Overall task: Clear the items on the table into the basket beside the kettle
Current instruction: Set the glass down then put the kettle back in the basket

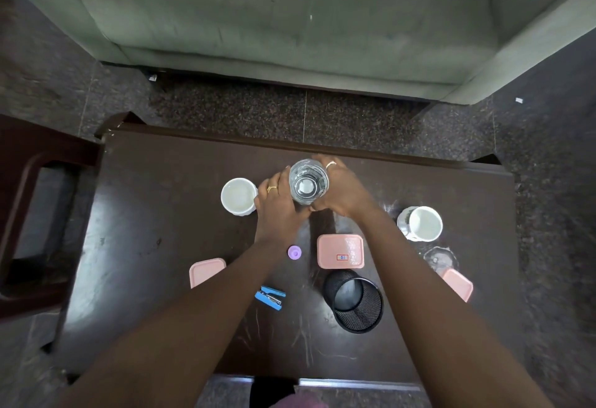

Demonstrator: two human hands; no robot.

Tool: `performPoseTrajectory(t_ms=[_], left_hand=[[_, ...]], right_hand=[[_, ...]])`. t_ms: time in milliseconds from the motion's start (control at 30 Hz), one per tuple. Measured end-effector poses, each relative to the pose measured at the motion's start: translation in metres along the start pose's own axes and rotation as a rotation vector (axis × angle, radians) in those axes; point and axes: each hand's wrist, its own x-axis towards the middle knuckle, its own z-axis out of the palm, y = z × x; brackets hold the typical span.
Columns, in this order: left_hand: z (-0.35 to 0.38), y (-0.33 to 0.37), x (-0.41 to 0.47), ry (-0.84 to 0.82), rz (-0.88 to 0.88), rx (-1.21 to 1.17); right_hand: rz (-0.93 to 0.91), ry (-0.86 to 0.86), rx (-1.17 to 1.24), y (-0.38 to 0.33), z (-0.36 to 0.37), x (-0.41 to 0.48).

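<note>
While both hands grip the glass, a white cup (left) crowds it.

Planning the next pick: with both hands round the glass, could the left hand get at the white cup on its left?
Probably yes, once it lets go. The left hand sits right beside the white cup, nothing lies between them, and the cup's open top is clear. For now both hands grip the glass.

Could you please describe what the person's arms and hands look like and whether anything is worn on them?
Both forearms are bare, with no sleeves, watch or bracelet in view. The left hand wears a gold ring on one finger, and the right hand also wears a gold-coloured ring. No gloves.
</note>
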Motion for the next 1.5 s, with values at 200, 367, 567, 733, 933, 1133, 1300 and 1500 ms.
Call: performPoseTrajectory(t_ms=[200, 367, 567, 733, 933, 1133, 1300, 1500], left_hand=[[0.000, -0.003, 0.000, 0.010, 0.023, 0.033], [-0.005, -0.004, -0.001, -0.018, 0.041, 0.060], [-0.023, -0.018, -0.013, -0.054, 0.073, 0.074], [-0.056, -0.036, -0.020, -0.017, 0.098, 0.031], [-0.123, -0.085, -0.021, 0.170, -0.136, -0.032], [-0.213, -0.165, -0.018, 0.390, -0.263, -0.117], [-0.296, -0.234, -0.005, 0.586, -0.366, -0.180], [-0.358, -0.296, 0.021, 0.728, -0.576, -0.443]], right_hand=[[0.003, 0.002, 0.003, -0.002, -0.004, 0.003], [0.023, 0.002, -0.001, -0.004, -0.003, 0.002], [0.059, 0.101, -0.079, -0.013, 0.016, -0.012], [-0.217, 0.330, -0.211, -0.049, 0.040, -0.029], [-0.360, 0.315, -0.148, -0.141, 0.084, -0.022], [-0.472, 0.237, -0.104, -0.255, 0.143, -0.002], [-0.544, 0.202, -0.032, -0.358, 0.194, 0.014], [-0.446, 0.103, 0.051, -0.464, 0.246, 0.037]])
